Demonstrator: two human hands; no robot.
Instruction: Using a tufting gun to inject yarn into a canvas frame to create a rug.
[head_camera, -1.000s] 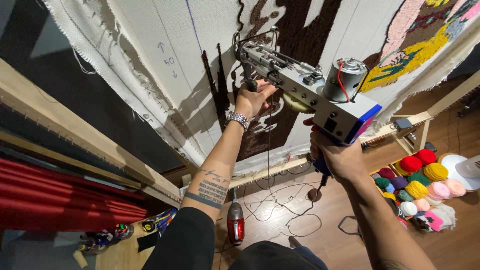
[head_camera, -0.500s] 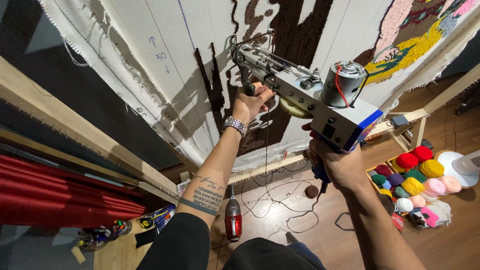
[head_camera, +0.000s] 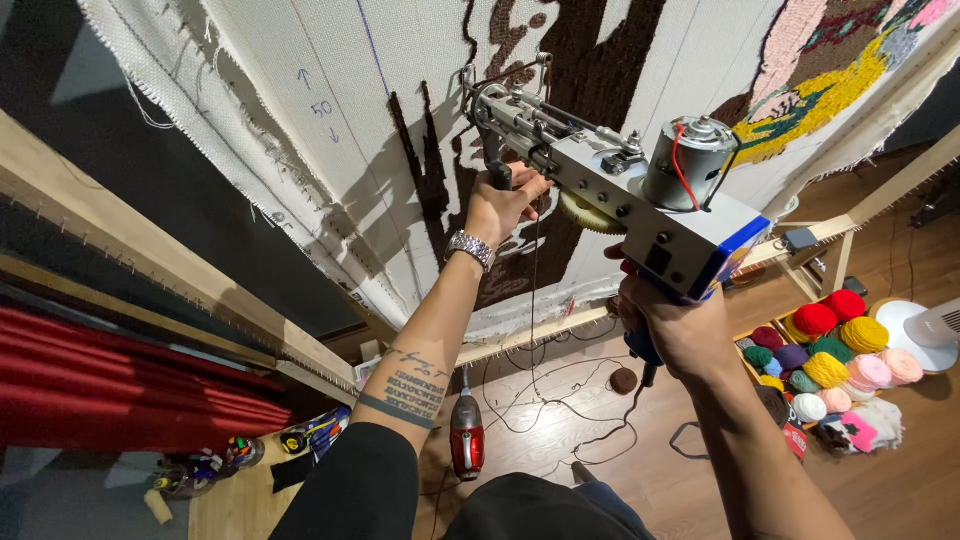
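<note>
Head view: a person works a tufting gun (head_camera: 610, 190) against stretched white backing cloth (head_camera: 300, 130).
Left hand (head_camera: 500, 205): fingers wrapped around the gun's front grip, close to the cloth; a metal watch (head_camera: 470, 247) on the wrist.
Right hand (head_camera: 680, 325): fingers closed around the blue rear handle under the grey body.
Gun: held up between both hands, its tip at the dark brown tufted patch (head_camera: 575, 60).
Floor: balls of yarn (head_camera: 835, 350) in many colours at right, a red power tool (head_camera: 466, 450) below the frame.
</note>
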